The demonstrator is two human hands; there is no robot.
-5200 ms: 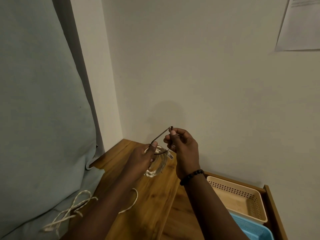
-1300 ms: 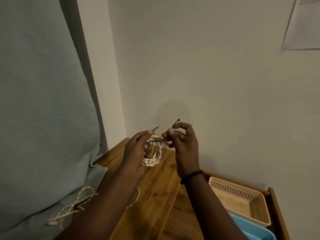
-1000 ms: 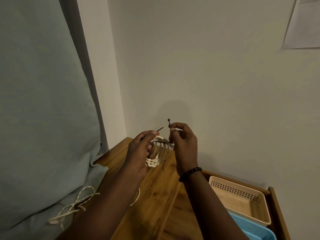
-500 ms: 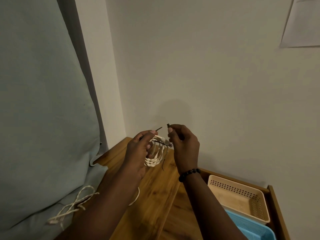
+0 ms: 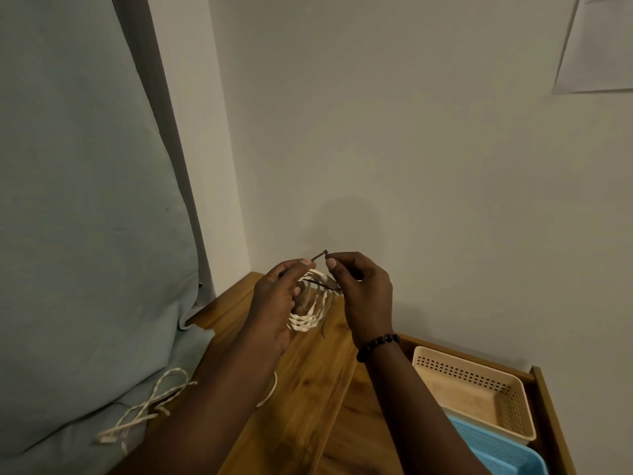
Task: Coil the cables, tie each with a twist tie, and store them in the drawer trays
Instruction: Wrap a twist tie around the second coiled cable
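A coiled white braided cable (image 5: 310, 315) hangs in the air above the wooden top, held in my left hand (image 5: 277, 305), whose fingers curl through the coil. A thin dark twist tie (image 5: 318, 257) runs across the top of the coil. My left thumb and fingers pinch one end of it. My right hand (image 5: 363, 296) pinches the other end between thumb and forefinger, so the two ends meet just above the coil. A second white cable (image 5: 150, 409) lies loose on the blue fabric at lower left.
The wooden top (image 5: 308, 399) sits in a wall corner. An open drawer at the right holds a beige perforated tray (image 5: 479, 395) and a blue tray (image 5: 503, 454). Blue fabric (image 5: 75, 234) fills the left side. A paper sheet (image 5: 596, 46) hangs on the wall.
The tie was first a raised loop over the coil; now it lies around the top of the coil. Over the last second its two ends have come together between my fingertips.
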